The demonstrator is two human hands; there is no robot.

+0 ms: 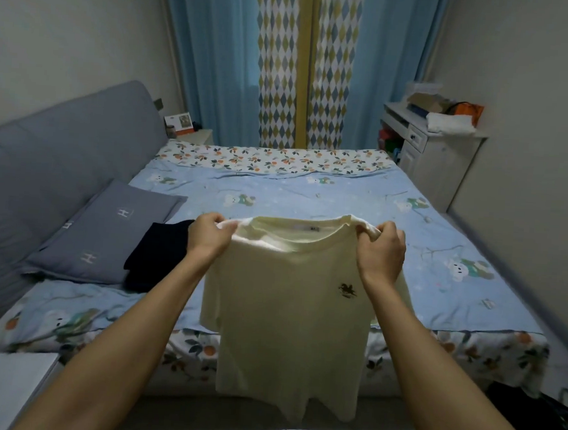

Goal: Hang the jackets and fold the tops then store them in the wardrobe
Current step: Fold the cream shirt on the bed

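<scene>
Hands up front: our left hand [208,235] and right hand [383,250] each pinch a shoulder of the pale yellow T-shirt [292,301], fingers curled over bunched fabric at either end of the neckline. We hold the shirt in the air in front of the bed [327,197], above its near edge, hanging full length with the hem down past the mattress side; a small dark embroidered logo [348,290] sits on the chest, a neck label shows inside the collar. Bed carries a light blue cartoon-print sheet, with a floral-print layer showing at the far edge and along the near side. On it, left of the shirt, a folded dark garment [158,255] lies just beside a grey pillow [105,234], which leans toward the grey padded headboard [53,154]. Containers: the white cabinet [435,161] by the right wall has a cluttered top — a folded white cloth [449,123], an orange bag [470,111], a cardboard box, contents not readable; its open lower shelf shows colourful items, too small to identify. Small nightstand [196,135] past the headboard holds a card and a jar. Blue curtains [216,54] with a diamond-pattern centre panel cover the far wall. Dark bag [529,416] sits on the floor at bottom right.
</scene>
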